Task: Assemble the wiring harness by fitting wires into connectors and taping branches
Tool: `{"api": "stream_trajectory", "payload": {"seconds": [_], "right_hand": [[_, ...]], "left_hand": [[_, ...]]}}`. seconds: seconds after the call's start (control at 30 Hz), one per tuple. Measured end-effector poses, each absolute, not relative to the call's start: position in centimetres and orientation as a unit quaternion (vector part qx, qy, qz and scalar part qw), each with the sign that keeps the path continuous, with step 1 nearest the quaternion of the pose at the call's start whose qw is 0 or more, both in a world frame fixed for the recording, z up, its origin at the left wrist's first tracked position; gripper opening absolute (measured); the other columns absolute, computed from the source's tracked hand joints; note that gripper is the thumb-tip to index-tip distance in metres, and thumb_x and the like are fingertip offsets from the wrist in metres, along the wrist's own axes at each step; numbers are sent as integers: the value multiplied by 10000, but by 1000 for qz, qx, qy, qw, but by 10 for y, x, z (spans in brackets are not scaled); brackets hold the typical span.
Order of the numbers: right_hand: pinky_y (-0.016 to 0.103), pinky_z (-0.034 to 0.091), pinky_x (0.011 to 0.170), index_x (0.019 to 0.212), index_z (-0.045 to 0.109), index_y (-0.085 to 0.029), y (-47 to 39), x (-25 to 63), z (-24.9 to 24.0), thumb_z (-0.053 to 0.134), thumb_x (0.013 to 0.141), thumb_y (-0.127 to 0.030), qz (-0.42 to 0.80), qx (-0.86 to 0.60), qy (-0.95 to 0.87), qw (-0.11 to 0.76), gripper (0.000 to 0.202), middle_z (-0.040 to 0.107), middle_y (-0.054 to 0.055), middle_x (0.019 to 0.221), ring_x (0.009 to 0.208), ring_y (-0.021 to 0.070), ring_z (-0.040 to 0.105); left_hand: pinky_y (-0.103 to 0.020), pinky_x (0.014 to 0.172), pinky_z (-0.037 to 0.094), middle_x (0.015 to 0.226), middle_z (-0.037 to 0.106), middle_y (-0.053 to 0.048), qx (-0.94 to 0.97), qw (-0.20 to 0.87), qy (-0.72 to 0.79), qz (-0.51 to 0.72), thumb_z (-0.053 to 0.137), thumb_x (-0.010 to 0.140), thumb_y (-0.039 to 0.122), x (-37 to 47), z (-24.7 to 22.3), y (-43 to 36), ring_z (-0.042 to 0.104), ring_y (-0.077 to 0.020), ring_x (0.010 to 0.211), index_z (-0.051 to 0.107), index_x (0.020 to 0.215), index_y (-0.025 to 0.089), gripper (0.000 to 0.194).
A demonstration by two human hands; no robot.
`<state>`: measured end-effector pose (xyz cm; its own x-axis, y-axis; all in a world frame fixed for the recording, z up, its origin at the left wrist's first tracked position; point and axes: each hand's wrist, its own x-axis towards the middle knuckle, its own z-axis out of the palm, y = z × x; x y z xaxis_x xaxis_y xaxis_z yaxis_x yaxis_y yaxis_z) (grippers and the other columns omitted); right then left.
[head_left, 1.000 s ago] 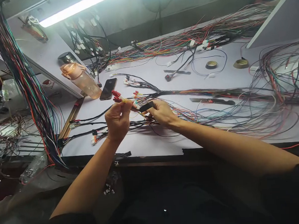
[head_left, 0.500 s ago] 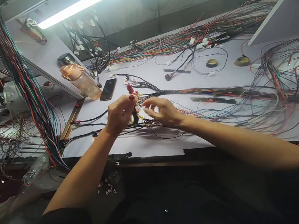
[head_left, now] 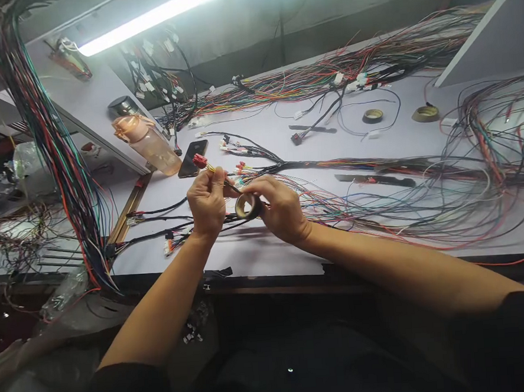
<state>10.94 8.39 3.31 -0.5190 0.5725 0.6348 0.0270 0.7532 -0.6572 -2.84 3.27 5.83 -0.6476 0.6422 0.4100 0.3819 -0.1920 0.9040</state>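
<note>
My left hand (head_left: pixel 207 202) pinches a thin bunch of wires (head_left: pixel 212 169), yellow among them. A red connector (head_left: pixel 200 161) on the end of these wires sticks up past the fingertips. My right hand (head_left: pixel 283 206) grips a roll of black tape (head_left: pixel 248 207) just right of the left hand, its hollow core turned toward me. Dark wire or tape runs between the two hands. Behind the fingers, more small red connectors (head_left: pixel 241 166) belong to the wire harness (head_left: pixel 313 164) on the white table.
A phone (head_left: pixel 193 158) and a bottle (head_left: pixel 145 141) stand at the back left. Two tape rolls (head_left: pixel 373 116) lie at the back right. A dark blade-like tool (head_left: pixel 376 180) lies right of my hands. Loose wires (head_left: pixel 444 202) cover the right side; a thick wire bundle (head_left: pixel 50 144) hangs left.
My right hand has taken hold of the tape roll and brought it up beside the left hand. The red connector has tipped leftward, and my left hand now pinches the wires below it.
</note>
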Motion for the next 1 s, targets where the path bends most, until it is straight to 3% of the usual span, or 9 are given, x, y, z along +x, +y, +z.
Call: {"api": "stream_trajectory", "payload": {"seconds": [0.13, 0.27, 0.37, 0.5, 0.67, 0.9, 1.0], "right_hand": [[278, 487, 736, 976, 596, -188, 90, 114, 23, 552, 846, -257, 518, -256, -694, 429, 154, 665, 19, 895, 783, 139, 625], [271, 502, 702, 915, 595, -166, 96, 111, 15, 572, 761, -202, 607, -252, -648, 385, 159, 652, 4, 814, 730, 129, 619], [272, 490, 712, 922, 613, -171, 96, 111, 13, 572, 768, -219, 588, -244, -674, 375, 166, 657, 6, 820, 737, 129, 606], [264, 469, 702, 950, 638, -180, 98, 113, 12, 556, 790, -233, 567, -249, -696, 365, 187, 673, 6, 846, 734, 127, 597], [244, 421, 654, 855, 696, -193, 110, 108, 18, 547, 779, -197, 530, -292, -757, 244, 168, 665, -17, 758, 680, 119, 559], [253, 408, 634, 1034, 629, -183, 125, 122, 30, 712, 743, -353, 391, -271, -851, 223, 347, 663, 13, 835, 668, 130, 559], [257, 437, 639, 1179, 575, -189, 126, 137, 34, 694, 771, -346, 327, -188, -889, 260, 453, 656, 59, 1057, 686, 122, 580]], "left_hand": [[-216, 490, 519, 659, 623, 29, 379, 101, 597, 700, 632, 819, 478, -28, 49, 28, 609, -95, 487, 623, 802, 181, 298], [-247, 583, 559, 704, 659, 14, 396, 201, 568, 692, 676, 791, 456, -27, 51, 19, 644, -107, 550, 663, 937, 184, 308], [-236, 651, 549, 736, 675, -4, 420, 271, 579, 644, 755, 728, 390, -25, 52, 13, 649, -104, 625, 689, 931, 164, 310], [-246, 637, 533, 685, 663, -7, 423, 246, 606, 627, 754, 732, 363, -21, 49, 6, 633, -110, 603, 686, 800, 147, 236], [-266, 664, 508, 620, 647, -4, 455, 237, 589, 625, 708, 790, 329, -17, 48, 1, 626, -124, 591, 666, 801, 155, 180], [-279, 767, 481, 788, 645, -30, 512, 201, 600, 581, 715, 780, 321, -27, 56, 6, 595, -140, 761, 696, 798, 181, 143], [-292, 801, 482, 827, 660, -39, 518, 216, 592, 578, 693, 803, 309, -30, 57, 7, 607, -149, 798, 697, 830, 181, 131]]}}
